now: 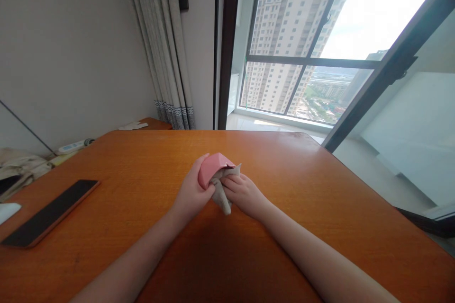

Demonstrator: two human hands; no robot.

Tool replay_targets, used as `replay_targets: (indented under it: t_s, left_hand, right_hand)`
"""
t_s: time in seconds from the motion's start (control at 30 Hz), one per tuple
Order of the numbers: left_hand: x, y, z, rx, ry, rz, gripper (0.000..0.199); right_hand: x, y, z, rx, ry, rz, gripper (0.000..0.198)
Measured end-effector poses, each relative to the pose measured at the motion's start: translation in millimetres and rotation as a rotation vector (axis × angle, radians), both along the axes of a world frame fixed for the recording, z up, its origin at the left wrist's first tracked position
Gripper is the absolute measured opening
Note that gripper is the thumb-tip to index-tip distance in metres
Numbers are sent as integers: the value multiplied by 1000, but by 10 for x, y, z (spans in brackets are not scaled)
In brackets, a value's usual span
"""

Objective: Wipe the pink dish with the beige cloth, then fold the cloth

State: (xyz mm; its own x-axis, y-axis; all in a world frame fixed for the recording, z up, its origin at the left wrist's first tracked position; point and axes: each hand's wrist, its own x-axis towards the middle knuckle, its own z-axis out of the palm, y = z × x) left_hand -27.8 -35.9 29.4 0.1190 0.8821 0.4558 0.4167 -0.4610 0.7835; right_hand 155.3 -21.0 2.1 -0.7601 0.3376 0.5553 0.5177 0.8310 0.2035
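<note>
Above the middle of the wooden table (170,161), a pink faceted bowl (212,166) is tilted with its opening toward me. My left hand (193,188) grips its left side, thumb at the near rim and fingers behind. A grey cloth (222,197) is bunched in the bowl's mouth, with one end hanging below and a corner sticking up on the right. My right hand (245,194) is closed on the cloth, pressing it at the inside of the bowl. The bowl's inner surface is mostly hidden by the cloth and fingers.
On the table's left lies a long black-topped flat object (53,213), with a white item (9,211) beside it. Past the left edge are a power strip (73,147) and piled fabric (21,170). A curtain (167,47) and window frame (305,60) stand beyond the far edge.
</note>
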Motion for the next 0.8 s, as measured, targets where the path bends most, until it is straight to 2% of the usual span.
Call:
replay_targets:
  t_s: [0.1,0.2,0.37,0.47,0.57,0.8]
  left_hand:
    - [-36,-14,52,-17,83,-24,67]
    - [-55,-9,49,-37,77,11,64]
    - [-108,86,10,-120,2,45,56]
    - [-132,129,-6,-135,-26,67,52]
    - [-132,139,-11,-131,-46,64,50]
    - [-134,167,-31,-208,-65,48,51]
  right_hand:
    - [-27,-15,-6,7,0,-39,18]
    - [-67,-40,-15,-20,-5,-60,17]
    - [-9,-108,52,-88,-7,12,20]
    - [72,-173,75,8,110,18,30]
    - [96,-200,66,90,189,-43,31]
    - [-34,-102,55,-107,-65,-35,19]
